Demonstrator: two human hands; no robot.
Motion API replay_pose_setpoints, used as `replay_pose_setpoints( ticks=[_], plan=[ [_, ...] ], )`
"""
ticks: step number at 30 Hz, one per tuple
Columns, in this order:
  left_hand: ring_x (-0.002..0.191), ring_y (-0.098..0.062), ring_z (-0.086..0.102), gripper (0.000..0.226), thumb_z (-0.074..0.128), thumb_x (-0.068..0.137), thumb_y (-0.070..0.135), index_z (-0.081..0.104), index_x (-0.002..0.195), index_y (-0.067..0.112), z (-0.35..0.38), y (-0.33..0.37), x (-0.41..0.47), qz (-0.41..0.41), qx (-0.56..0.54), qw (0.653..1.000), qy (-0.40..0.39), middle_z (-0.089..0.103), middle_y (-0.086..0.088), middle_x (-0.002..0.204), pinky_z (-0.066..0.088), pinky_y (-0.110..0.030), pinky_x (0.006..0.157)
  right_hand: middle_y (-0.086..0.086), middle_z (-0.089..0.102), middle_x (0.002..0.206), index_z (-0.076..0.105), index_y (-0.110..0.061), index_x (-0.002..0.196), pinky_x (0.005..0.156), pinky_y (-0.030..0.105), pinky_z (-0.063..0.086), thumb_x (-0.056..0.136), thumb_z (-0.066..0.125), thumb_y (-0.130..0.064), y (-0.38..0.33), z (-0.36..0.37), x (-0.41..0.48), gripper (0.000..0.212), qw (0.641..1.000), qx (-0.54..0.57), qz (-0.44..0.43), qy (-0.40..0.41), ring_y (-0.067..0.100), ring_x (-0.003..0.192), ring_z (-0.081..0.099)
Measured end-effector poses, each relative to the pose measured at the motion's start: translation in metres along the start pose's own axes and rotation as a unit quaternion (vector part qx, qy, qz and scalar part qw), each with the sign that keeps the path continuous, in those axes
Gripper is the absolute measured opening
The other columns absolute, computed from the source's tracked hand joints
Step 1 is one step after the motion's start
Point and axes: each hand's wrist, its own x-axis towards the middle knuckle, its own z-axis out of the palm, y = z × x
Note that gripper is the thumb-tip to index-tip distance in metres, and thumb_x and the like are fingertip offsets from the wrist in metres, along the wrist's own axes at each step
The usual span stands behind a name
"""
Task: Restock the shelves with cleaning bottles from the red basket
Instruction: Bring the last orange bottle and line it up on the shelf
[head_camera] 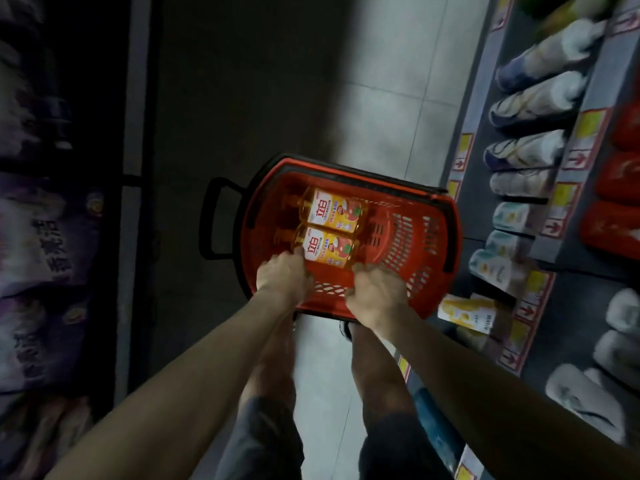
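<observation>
A red basket (412, 237) stands on the tiled floor of the aisle, right below me. Two orange cleaning bottles with yellow labels lie side by side in its left half, the far bottle (332, 211) and the near bottle (327, 251). My left hand (284, 277) curls round the near bottle's neck end. At that bottle's base end, the fingers of my right hand (375, 289) curl against it. The basket's right half holds nothing.
Grey shelves (585, 109) on the right carry rows of white and pale bottles and red packs (620, 188), with price tags along the edges. A dark shelf (41, 237) with purple packs lines the left. The basket's black handle (214, 223) sticks out left. My legs stand behind the basket.
</observation>
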Motion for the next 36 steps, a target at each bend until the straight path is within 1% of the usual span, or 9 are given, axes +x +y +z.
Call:
replay_pose_setpoints(
  ticks=[9,14,17,22,26,29,31,33,36],
  plan=[
    [0.122,-0.044,0.062,0.066,0.059,0.099,0.032,0.029,0.156,0.019,0.082,-0.001,0.122,-0.078,-0.085,0.993,0.037,0.066,-0.02,0.129,0.05,-0.049,0.096,0.009,0.068,0.126,0.064,-0.014,0.127,0.091,0.034,0.051,0.098,0.058,-0.037,0.031,0.074,0.116,0.038,1.0,0.015,-0.021,-0.013,0.03,0.116,0.066],
    [0.122,-0.047,0.062,0.073,0.063,0.101,0.039,0.023,0.157,0.013,0.115,-0.01,0.162,-0.124,-0.134,0.982,0.037,0.064,-0.024,0.129,0.05,-0.054,0.097,0.003,0.073,0.092,0.074,-0.014,0.1,0.06,0.024,0.043,0.097,0.065,-0.03,0.062,0.101,0.148,0.019,0.997,0.066,0.028,-0.019,0.026,0.089,0.075],
    [0.116,-0.047,0.065,0.064,0.064,0.101,0.04,0.03,0.147,0.012,0.128,-0.01,0.179,-0.14,-0.178,0.973,0.053,0.066,-0.023,0.124,0.052,-0.055,0.096,0.0,0.067,0.087,0.071,-0.016,0.097,0.065,0.026,0.046,0.098,0.065,-0.034,0.074,0.118,0.167,0.019,0.982,0.145,0.091,-0.085,0.021,0.076,0.067],
    [0.109,-0.036,0.067,0.056,0.065,0.098,0.038,0.038,0.144,0.017,0.138,-0.012,0.197,-0.17,-0.319,0.929,0.074,0.068,-0.012,0.121,0.056,-0.048,0.099,0.003,0.064,0.109,0.064,-0.01,0.131,0.063,0.023,0.038,0.1,0.064,-0.027,0.07,0.138,0.188,0.035,0.905,0.366,0.168,-0.139,0.009,0.074,0.053],
    [0.109,-0.026,0.07,0.05,0.064,0.099,0.035,0.047,0.144,0.024,0.138,-0.016,0.205,-0.17,-0.446,0.875,0.074,0.066,0.002,0.114,0.055,-0.037,0.094,0.005,0.06,0.13,0.054,-0.013,0.141,0.101,0.042,0.047,0.093,0.069,-0.034,0.054,0.151,0.188,0.054,0.811,0.51,0.24,-0.159,0.026,0.115,0.058],
    [0.103,-0.023,0.076,0.051,0.068,0.091,0.034,0.052,0.14,0.032,0.141,-0.025,0.21,-0.159,-0.529,0.831,0.062,0.073,0.001,0.12,0.062,-0.045,0.093,0.005,0.058,0.13,0.054,-0.017,0.139,0.105,0.044,0.044,0.088,0.072,-0.03,0.047,0.155,0.186,0.056,0.759,0.577,0.258,-0.157,0.027,0.117,0.055],
    [0.095,-0.019,0.076,0.05,0.065,0.099,0.018,0.051,0.146,0.028,0.142,-0.027,0.213,-0.15,-0.56,0.813,0.053,0.073,-0.005,0.122,0.066,-0.036,0.078,0.002,0.059,0.125,0.056,-0.018,0.137,0.102,0.041,0.041,0.086,0.074,-0.029,0.047,0.154,0.185,0.056,0.735,0.605,0.264,-0.153,0.023,0.113,0.054],
    [0.086,-0.015,0.077,0.048,0.062,0.103,0.011,0.049,0.148,0.026,0.141,-0.027,0.213,-0.151,-0.564,0.811,0.05,0.073,-0.006,0.116,0.062,-0.025,0.062,-0.007,0.058,0.105,0.059,-0.017,0.134,0.104,0.039,0.039,0.086,0.074,-0.025,0.048,0.152,0.186,0.051,0.706,0.637,0.269,-0.153,0.016,0.101,0.055],
    [0.086,-0.019,0.079,0.048,0.061,0.102,0.013,0.052,0.147,0.026,0.142,-0.027,0.215,-0.158,-0.56,0.811,0.052,0.076,-0.006,0.115,0.065,-0.03,0.066,-0.006,0.063,0.105,0.061,-0.017,0.13,0.108,0.039,0.039,0.086,0.074,-0.021,0.049,0.149,0.187,0.046,0.672,0.673,0.268,-0.157,0.012,0.104,0.059]
  ],
)
